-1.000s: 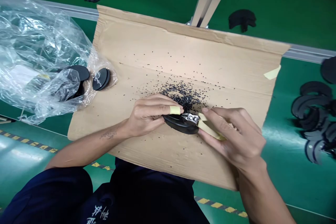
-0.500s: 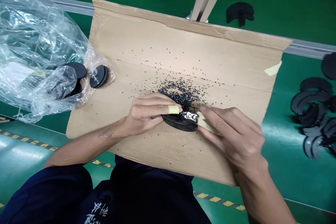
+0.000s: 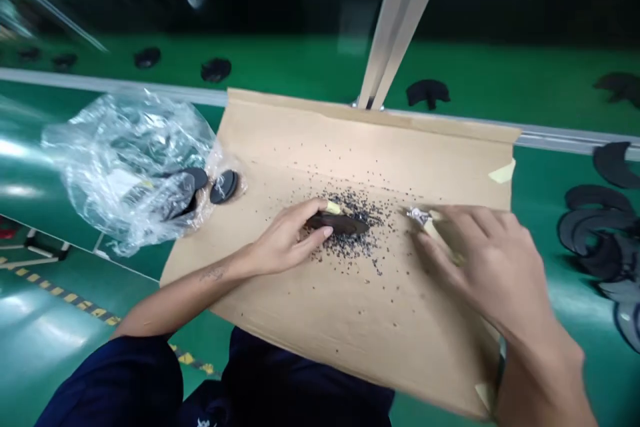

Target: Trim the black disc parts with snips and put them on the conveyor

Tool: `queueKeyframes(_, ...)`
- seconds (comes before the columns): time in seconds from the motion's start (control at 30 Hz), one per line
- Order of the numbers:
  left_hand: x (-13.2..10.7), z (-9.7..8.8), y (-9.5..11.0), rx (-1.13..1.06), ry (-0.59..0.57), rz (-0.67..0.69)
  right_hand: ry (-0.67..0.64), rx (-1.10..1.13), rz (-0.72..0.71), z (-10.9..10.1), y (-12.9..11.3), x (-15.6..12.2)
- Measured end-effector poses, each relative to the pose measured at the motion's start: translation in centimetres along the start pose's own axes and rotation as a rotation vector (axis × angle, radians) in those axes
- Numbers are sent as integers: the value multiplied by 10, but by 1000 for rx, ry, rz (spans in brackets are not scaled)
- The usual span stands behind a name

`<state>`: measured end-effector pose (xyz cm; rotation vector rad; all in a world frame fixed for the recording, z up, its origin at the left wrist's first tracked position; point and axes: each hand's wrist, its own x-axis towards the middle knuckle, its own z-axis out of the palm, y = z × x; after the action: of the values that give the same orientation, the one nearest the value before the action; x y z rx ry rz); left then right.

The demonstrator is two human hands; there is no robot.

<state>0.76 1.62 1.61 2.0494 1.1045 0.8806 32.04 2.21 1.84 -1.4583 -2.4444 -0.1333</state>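
Black, thin and seen nearly edge-on, the flat part (image 3: 345, 224) sits over the middle of the cardboard sheet (image 3: 320, 327), among a dense scatter of small black bits (image 3: 357, 253). The left hand (image 3: 287, 240) pinches it at one end only, thumb on the near side, fingers on the far side; with the other end unsupported, a sideways push could twist it out of that grip. The right hand (image 3: 495, 267) is closed around metal-headed nippers (image 3: 420, 215), well apart from the part; whether their jaws gape or meet is lost in blur. If the nippers came in too near the pinch, they could nick a fingertip, though yellow tape (image 3: 333, 207) covers part of one left finger. A knock to the sheet could spill the loose bits onto the green desk (image 3: 533, 193).

The part looks like a slim oval, tapering towards its free end, dark with a faint brownish sheen on the side facing the camera. Its edge is too blurred to judge for roughness, and I cannot tell whether it touches the sheet.
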Motion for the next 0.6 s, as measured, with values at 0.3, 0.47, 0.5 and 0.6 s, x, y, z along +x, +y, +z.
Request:
queueKeyframes(0.3, 135, -106, -39, 720, 20, 76, 86, 167, 32, 10, -4, 0)
queueKeyframes(0.47, 184, -100, -64, 993, -46, -241, 111, 239, 21, 12, -9, -6)
queueKeyframes(0.5, 186, -92, -60, 1001, -44, -231, 104, 253, 35, 12, -10, -7)
queueKeyframes(0.6, 185, -59, -30, 924, -98, -39, 74, 270, 72, 10, -13, -10)
